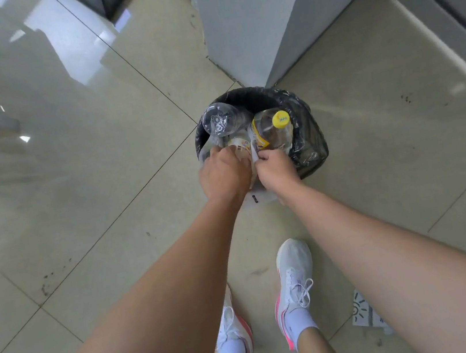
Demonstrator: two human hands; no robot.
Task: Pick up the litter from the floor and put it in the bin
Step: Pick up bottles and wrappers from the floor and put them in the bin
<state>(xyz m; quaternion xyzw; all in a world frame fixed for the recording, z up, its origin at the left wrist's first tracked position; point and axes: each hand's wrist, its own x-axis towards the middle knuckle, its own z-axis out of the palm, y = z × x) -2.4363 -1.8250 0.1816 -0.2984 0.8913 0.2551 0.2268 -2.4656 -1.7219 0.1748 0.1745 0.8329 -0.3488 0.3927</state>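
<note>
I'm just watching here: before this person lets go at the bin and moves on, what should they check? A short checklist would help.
1. Both hands at the bin: ok; the left hand and right hand are over its near rim.
2. Grip on the white sheet: ok; the right hand pinches it.
3. Sheet fully inside: not ok; part of it shows outside the bin, below the wrists.
4. Room left in the bin: cannot tell; the clear bottle and yellow-capped bottle already reach the rim.
5. Floor cleared: not ok; a printed scrap lies beside the right forearm.
</note>
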